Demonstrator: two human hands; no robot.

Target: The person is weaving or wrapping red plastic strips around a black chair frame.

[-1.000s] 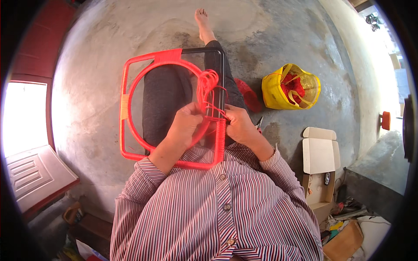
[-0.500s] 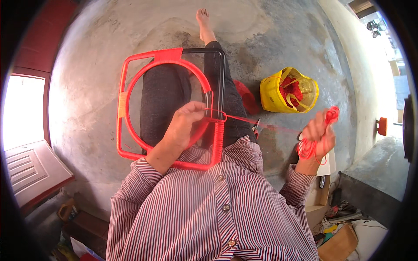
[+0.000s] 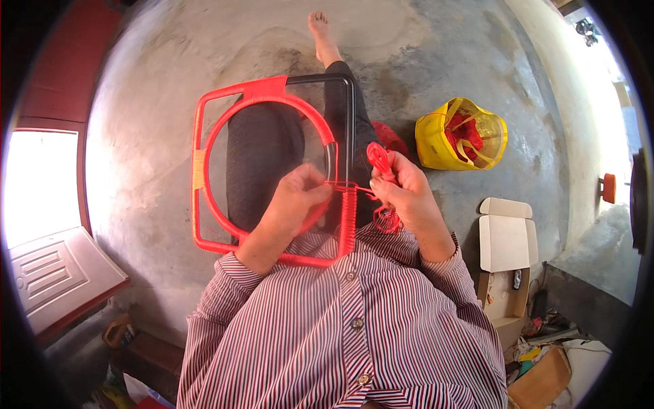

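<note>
Across my lap lies a black square frame [image 3: 352, 116] with a ring [image 3: 214, 129] inside it, both mostly wound in red cord. An orange wrapping [image 3: 198, 169] joins them at the left, and a red band [image 3: 266, 87] at the top. The frame's upper right stretch is bare black. My left hand [image 3: 298, 198] is closed at the ring's right side, pinching red strands that cross to the frame. Just right of the frame, my right hand [image 3: 407, 194] is closed around a looped bundle of red cord [image 3: 379, 158]. A short length runs from it to the frame.
A yellow bag [image 3: 436, 146] holding red material stands on the concrete floor to the right. Beyond my right arm lies an open cardboard box [image 3: 504, 245]. A low ledge [image 3: 586, 286] and assorted clutter [image 3: 538, 368] are at the lower right.
My right hand has come left from far out at the right, bringing the cord bundle close to the frame. The long stretched strand is now short. My left hand stays at the ring.
</note>
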